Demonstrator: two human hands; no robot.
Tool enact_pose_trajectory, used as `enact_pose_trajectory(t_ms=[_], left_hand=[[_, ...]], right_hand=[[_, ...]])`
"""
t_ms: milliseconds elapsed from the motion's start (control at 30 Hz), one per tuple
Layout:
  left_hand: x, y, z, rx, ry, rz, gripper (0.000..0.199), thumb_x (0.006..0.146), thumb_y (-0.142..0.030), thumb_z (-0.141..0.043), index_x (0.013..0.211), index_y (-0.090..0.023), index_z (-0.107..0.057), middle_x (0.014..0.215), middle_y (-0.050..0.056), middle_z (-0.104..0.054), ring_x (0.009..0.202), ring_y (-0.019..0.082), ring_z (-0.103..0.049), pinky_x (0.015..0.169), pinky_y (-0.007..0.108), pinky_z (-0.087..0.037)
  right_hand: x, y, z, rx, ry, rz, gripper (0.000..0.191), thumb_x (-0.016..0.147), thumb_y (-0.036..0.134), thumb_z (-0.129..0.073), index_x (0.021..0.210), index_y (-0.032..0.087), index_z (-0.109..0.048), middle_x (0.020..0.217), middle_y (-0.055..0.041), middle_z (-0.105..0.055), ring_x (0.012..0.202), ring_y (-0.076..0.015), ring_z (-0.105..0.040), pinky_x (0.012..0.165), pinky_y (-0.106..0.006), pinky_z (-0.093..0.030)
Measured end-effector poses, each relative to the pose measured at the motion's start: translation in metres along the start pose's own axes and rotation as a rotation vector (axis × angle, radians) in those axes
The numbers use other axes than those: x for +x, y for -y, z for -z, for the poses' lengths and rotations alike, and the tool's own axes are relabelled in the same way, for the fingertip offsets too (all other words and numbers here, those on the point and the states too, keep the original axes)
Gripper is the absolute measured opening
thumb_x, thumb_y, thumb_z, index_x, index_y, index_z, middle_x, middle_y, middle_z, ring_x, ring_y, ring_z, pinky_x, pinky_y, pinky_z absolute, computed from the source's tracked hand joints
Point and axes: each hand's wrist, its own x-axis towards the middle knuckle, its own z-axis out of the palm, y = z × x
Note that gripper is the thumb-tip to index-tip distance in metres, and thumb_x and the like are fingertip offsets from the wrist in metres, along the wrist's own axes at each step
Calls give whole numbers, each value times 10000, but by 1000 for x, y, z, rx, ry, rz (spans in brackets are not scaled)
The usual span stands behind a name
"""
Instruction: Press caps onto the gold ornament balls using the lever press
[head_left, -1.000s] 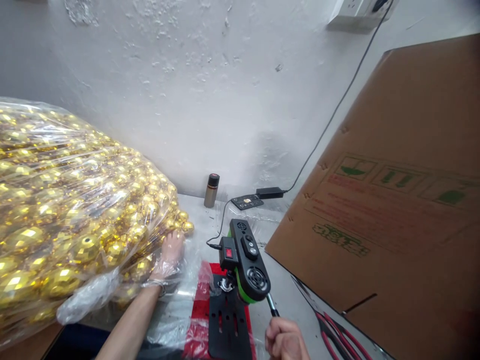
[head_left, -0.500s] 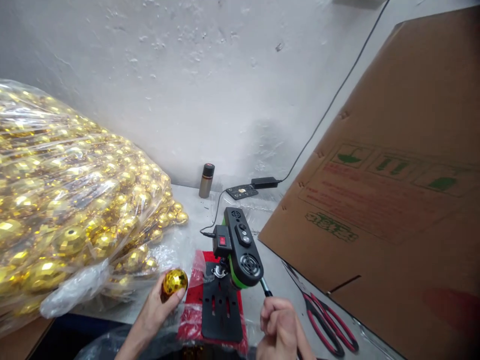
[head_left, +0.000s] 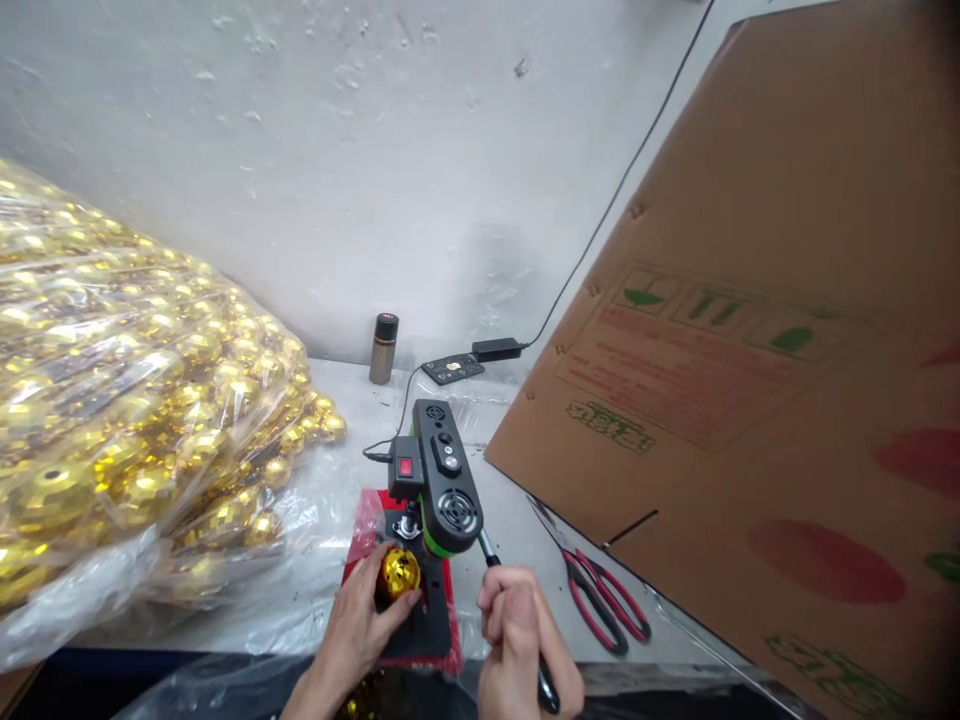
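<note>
Between the thumb and fingers of my left hand [head_left: 352,622] is a shiny gold faceted ball [head_left: 401,573], over the slotted black base plate [head_left: 429,628] of a small bench drill press. I cannot tell whether the ball touches the plate. The drill press's black and green head [head_left: 448,478] stands just above and to the right of the ball. My right hand [head_left: 523,632] is wrapped round the drill press's lever [head_left: 550,688], which has a black grip and slants down to the right. A red sheet [head_left: 360,540] lies under the base plate.
A large clear bag [head_left: 172,400] of gold balls fills the left. Red-handled scissors [head_left: 600,590] lie right of the lever, beside a big cardboard box [head_left: 712,330]. Against the wall stand a small bottle [head_left: 383,349] and a black power adapter [head_left: 496,348] with its cable.
My left hand has carried the gold ball rightward, from beside the red sheet to over the base plate by the drill head. My right hand stays on the lever. The whole view has shifted slightly.
</note>
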Motion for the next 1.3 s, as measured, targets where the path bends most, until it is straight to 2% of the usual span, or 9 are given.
enact_pose_trajectory(t_ms=[100, 233, 433, 567, 700, 867, 1000, 1133, 1300], left_hand=[[3, 3, 0, 76, 15, -77, 584, 827, -472, -769, 1342, -203, -709, 1330, 182, -794, 1223, 399, -765, 1075, 576, -613], [4, 8, 1, 145, 49, -163, 565, 825, -410, -790, 1339, -192, -704, 1280, 184, -809, 1172, 390, -788, 1029, 553, -646], [-2, 10, -2, 213, 83, -245, 543, 824, -332, -785, 1342, -203, -686, 1261, 173, -811, 1158, 377, -781, 1007, 526, -646], [0, 0, -7, 292, 67, -257, 530, 792, -271, -774, 1311, -203, -690, 1198, 158, -810, 1104, 371, -770, 967, 520, -628], [8, -13, -13, 373, 84, -265, 416, 758, -250, -763, 1171, -212, -719, 1080, 117, -797, 1039, 361, -736, 951, 529, -577], [11, -18, -15, 400, 112, -226, 404, 733, -214, -747, 1134, -209, -703, 1049, 98, -776, 1019, 348, -709, 954, 512, -531], [10, -19, -13, 398, 119, -219, 405, 736, -218, -748, 1138, -205, -699, 1056, 98, -765, 1020, 348, -705, 954, 503, -519], [9, -18, -14, 394, 120, -207, 401, 744, -215, -744, 1142, -213, -700, 1068, 93, -765, 1030, 344, -696, 955, 491, -513], [9, -12, -18, 388, 119, -212, 455, 730, -196, -739, 1182, -220, -700, 1116, 99, -770, 1066, 358, -688, 964, 503, -508]], right_hand=[[-3, 1, 0, 0, 5, -20, 428, 1085, 243, -527, 659, 205, -544, 614, 32, -515, 520, -88, -490, 487, -228, -362], [-7, 5, -4, 3, -73, -135, 452, 1088, 318, -545, 649, 210, -535, 631, 27, -511, 556, -101, -484, 532, -257, -362], [-7, 2, -1, 0, -22, -54, 434, 1089, 260, -525, 659, 206, -544, 625, 29, -526, 530, -91, -478, 508, -239, -354], [-4, -2, 3, 20, 26, 4, 405, 1082, 187, -502, 679, 207, -534, 638, 28, -536, 556, -93, -511, 518, -222, -376], [-3, -1, 3, 13, 31, 51, 421, 1076, 162, -497, 658, 207, -522, 611, 32, -513, 550, -97, -517, 516, -227, -368], [-17, -2, 7, -103, 20, -70, 463, 1113, 258, -479, 655, 209, -523, 665, 27, -552, 558, -93, -501, 563, -253, -367], [-27, -18, 15, -243, 81, 131, 450, 1129, 274, -436, 690, 223, -521, 677, 54, -577, 565, -79, -520, 632, -227, -441], [-30, -33, 15, -240, 60, 247, 444, 1123, 230, -401, 690, 230, -503, 649, 77, -566, 550, -74, -525, 851, -242, -543], [-36, -43, 6, -185, -26, 242, 445, 1111, 224, -395, 674, 235, -476, 610, 74, -524, 517, -89, -490, 752, -275, -534]])
